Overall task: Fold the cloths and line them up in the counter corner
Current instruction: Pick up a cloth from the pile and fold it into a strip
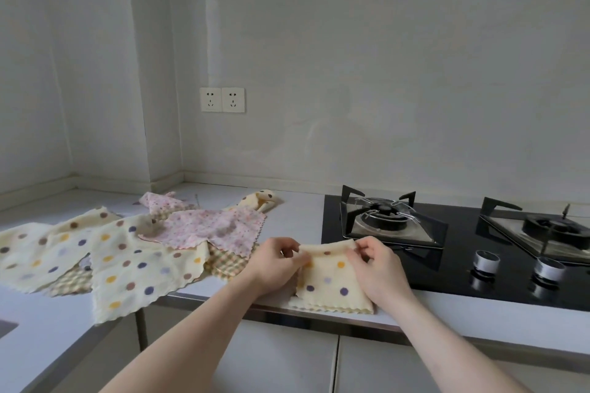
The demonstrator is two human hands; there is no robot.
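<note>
Two bare hands work at the tabletop's front edge. The left hand and right hand each pinch an upper corner of a cream polka-dot cloth, already folded, with its far edge lifted and its near edge lying on the tabletop. To the left lies a loose heap of unfolded cloths: dotted cream, pink floral, checked. To the right, a black gas hob is set into the tabletop.

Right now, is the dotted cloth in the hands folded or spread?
Folded: the dotted cloth lies doubled, layered edges at the counter front, left hand and right hand pinching its top fold.
</note>
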